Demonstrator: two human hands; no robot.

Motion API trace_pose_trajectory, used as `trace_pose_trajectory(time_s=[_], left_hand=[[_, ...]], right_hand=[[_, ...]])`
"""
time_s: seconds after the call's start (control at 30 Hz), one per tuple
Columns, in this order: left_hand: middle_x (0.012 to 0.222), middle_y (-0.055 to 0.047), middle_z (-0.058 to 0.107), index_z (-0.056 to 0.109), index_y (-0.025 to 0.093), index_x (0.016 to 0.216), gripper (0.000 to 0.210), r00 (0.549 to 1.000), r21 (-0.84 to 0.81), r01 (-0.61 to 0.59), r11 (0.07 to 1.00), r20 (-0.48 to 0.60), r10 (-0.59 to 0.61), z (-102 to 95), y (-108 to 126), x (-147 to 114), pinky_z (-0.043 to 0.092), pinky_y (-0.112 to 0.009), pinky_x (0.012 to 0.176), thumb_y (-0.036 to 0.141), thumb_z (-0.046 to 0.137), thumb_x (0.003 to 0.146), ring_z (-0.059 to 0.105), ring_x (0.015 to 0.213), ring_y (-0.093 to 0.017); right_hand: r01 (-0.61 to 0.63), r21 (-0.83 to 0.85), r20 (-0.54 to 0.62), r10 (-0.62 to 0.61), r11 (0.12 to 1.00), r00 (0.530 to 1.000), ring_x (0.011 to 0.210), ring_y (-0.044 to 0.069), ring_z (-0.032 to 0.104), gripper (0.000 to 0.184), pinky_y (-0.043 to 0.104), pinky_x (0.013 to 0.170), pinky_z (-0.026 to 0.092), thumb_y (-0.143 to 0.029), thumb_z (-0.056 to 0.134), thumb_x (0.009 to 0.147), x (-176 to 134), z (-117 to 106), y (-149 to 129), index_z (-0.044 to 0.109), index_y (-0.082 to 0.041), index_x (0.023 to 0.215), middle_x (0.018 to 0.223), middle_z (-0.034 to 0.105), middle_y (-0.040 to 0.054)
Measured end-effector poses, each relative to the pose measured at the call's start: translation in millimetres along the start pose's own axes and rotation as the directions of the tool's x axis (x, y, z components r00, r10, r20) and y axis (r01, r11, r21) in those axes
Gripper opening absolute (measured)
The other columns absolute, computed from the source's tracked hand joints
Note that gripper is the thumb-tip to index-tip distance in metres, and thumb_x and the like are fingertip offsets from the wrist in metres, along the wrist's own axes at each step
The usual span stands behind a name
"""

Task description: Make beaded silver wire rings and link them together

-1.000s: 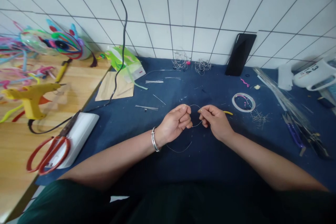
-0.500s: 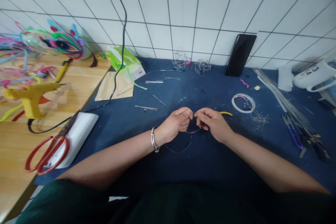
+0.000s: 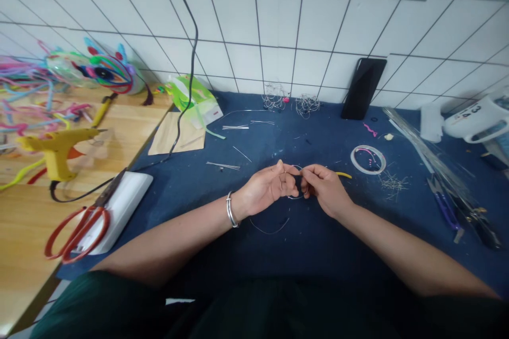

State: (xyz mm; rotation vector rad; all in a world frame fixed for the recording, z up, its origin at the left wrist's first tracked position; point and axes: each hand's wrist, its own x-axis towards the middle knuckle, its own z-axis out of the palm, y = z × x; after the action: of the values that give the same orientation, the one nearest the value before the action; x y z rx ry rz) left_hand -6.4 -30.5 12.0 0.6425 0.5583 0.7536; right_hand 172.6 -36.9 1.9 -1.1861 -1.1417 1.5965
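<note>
A thin silvery wire [image 3: 295, 198] curves in a small loop between my hands, partly hidden by the fingers. My right hand [image 3: 325, 188] is closed in a pinch on it, thumb against fingertips. My left hand [image 3: 268, 188] has its thumb raised away from the fingers, which are half bent and reach to the right fingertips; no firm grip shows there. On the blue mat [image 3: 238, 222], a thin curved strand [image 3: 271, 233] lies just below the hands. A yellow handle [image 3: 344, 175] sticks out from behind my right hand.
Right: a ring-shaped coil [image 3: 353, 161], wire clippings [image 3: 393, 183], blue-handled pliers [image 3: 443, 204], a long wire bundle [image 3: 425, 145] and a mug [image 3: 471, 119]. Back: a phone [image 3: 363, 89] and tangled wire [image 3: 307, 106]. Left: red-handled scissors [image 3: 77, 233] and a yellow glue gun [image 3: 58, 151].
My left thumb has lifted off its fingers, and the left hand has loosened from a pinch and turned more palm-up. My right hand keeps its pinch. The view has shifted slightly.
</note>
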Motion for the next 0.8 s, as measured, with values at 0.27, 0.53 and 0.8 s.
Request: trace_pose_trajectory(time_s=[0.27, 0.53, 0.8], left_hand=[[0.072, -0.002, 0.057, 0.059, 0.015, 0.088, 0.019, 0.99, -0.023, -0.137, 0.99, -0.025, 0.137, 0.7, -6, -2, 0.046, -0.033, 0.083, 0.033, 0.05, 0.089, 0.062, 0.074, -0.014], [0.065, 0.002, 0.048, 0.061, 0.014, 0.089, 0.017, 0.984, -0.023, -0.173, 0.985, -0.04, 0.172, -2.0, -3, 1, 0.047, -0.029, 0.073, 0.03, 0.054, 0.087, 0.054, 0.063, -0.009], [0.059, 0.003, 0.045, 0.058, 0.013, 0.083, 0.015, 0.981, 0.007, -0.172, 0.985, -0.094, 0.171, -10.9, -6, 4, 0.047, -0.025, 0.063, 0.026, 0.054, 0.087, 0.048, 0.056, -0.007]], right_hand=[[-0.017, 0.16, -0.084, 0.031, 0.987, 0.996, 0.062, 0.011, 0.056, 0.023, 0.026, 0.054, 0.048, -0.039, 0.061, 0.078, -1, 0, 1, 0.06, -0.018, 0.088, 0.071, 0.059, 0.0004], [-0.012, 0.141, -0.034, 0.017, 0.99, 0.999, 0.065, 0.011, 0.057, 0.021, 0.024, 0.055, 0.046, -0.038, 0.06, 0.079, -1, -1, -3, 0.061, -0.019, 0.088, 0.073, 0.06, 0.0004], [0.063, 0.022, -0.018, -0.063, 0.998, 0.998, 0.059, 0.01, 0.053, 0.019, 0.024, 0.055, 0.042, -0.037, 0.057, 0.082, -1, -2, -6, 0.061, -0.018, 0.083, 0.063, 0.058, -0.001]])
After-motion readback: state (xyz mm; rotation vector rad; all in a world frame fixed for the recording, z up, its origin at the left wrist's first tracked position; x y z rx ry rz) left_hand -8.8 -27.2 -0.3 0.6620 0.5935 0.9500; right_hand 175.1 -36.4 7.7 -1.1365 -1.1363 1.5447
